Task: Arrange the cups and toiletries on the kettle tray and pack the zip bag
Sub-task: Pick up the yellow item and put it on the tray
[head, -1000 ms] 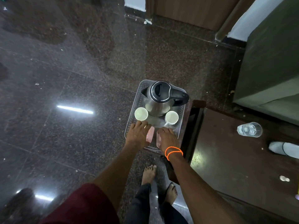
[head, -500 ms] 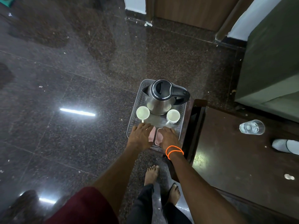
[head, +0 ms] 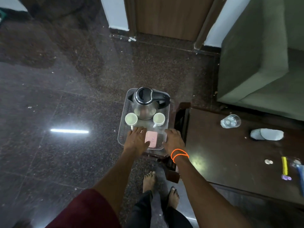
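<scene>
A clear plastic tray (head: 123,112) holds a steel kettle with a black lid and handle (head: 144,102) at its far end. Two white cups stand in front of the kettle, one on the left (head: 131,119) and one on the right (head: 159,119). A pink box (head: 151,137) lies flat at the tray's near end. My left hand (head: 136,140) lies flat beside the box, with its thumb touching the box's near left corner. My right hand (head: 174,139), with orange bands at the wrist, rests with straight fingers on the tray's near right corner.
A dark wooden table (head: 230,162) on the right carries a clear glass on its side (head: 230,121), a white slipper (head: 267,134), a yellow stick (head: 284,165) and a clear bag (head: 297,168) at the frame edge. A green sofa (head: 255,63) stands behind. My bare feet are below the tray.
My hands have drawn apart; the right one slid to the tray's right corner, which uncovers the pink box. The view has tilted up a little.
</scene>
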